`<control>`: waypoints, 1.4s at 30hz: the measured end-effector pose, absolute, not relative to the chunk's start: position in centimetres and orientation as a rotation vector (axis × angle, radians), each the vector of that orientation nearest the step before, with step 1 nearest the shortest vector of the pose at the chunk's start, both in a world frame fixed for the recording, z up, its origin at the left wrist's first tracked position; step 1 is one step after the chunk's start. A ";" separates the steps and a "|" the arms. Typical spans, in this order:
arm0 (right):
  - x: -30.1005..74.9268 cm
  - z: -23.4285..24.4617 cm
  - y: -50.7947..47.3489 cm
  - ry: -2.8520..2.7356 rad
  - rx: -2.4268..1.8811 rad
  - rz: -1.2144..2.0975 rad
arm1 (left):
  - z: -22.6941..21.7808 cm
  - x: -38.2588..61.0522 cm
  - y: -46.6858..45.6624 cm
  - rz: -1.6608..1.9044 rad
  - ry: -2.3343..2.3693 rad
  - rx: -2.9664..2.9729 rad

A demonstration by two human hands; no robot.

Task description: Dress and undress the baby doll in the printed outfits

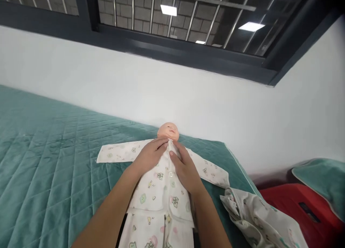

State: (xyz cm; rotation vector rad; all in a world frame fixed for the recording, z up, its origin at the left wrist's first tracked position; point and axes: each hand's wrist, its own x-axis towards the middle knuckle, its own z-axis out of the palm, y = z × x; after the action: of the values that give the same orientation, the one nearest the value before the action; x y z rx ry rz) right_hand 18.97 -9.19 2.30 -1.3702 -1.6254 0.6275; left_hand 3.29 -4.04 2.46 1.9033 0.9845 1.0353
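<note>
A baby doll [168, 130] lies on its back, its head toward the wall. It wears a white long-sleeved baby shirt [155, 190] printed with small animals, its sleeves spread to both sides. Matching printed pants [148, 230] show below the hem. My left hand [151, 155] is at the collar, fingertips pinching the cloth just under the chin. Opposite it, my right hand [186, 167] grips the other front edge near the neck, thumb bent toward the button strip. A round button shows lower on the chest. My fingers hide the collar closure.
A green quilted cover [54, 176] lies under the doll. Crumpled printed cloth [258, 215] rests at the right edge, beside a red plastic object [299, 208] and another green padded piece [323, 179]. Behind stand a white wall [134, 86] and a dark-framed barred window [172, 48].
</note>
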 end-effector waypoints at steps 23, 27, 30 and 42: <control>19.1 2.2 -8.8 -1.664 -1.373 0.576 | 2.7 3.3 -3.8 1.007 0.938 1.877; 19.3 2.4 -8.6 -1.729 -1.408 0.559 | 2.9 3.3 -3.9 1.005 0.942 1.874; 19.2 2.4 -8.6 -1.708 -1.419 0.572 | 2.9 3.3 -3.9 1.017 0.950 1.860; 19.0 1.0 -9.0 -1.188 -1.275 0.831 | 3.3 3.0 -4.2 0.987 0.899 1.906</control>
State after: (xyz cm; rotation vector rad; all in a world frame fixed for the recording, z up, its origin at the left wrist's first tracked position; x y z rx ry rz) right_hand 18.96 -9.01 0.97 -1.2745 -1.1878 0.8314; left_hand 2.97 -4.15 3.30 1.9065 0.8992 0.9873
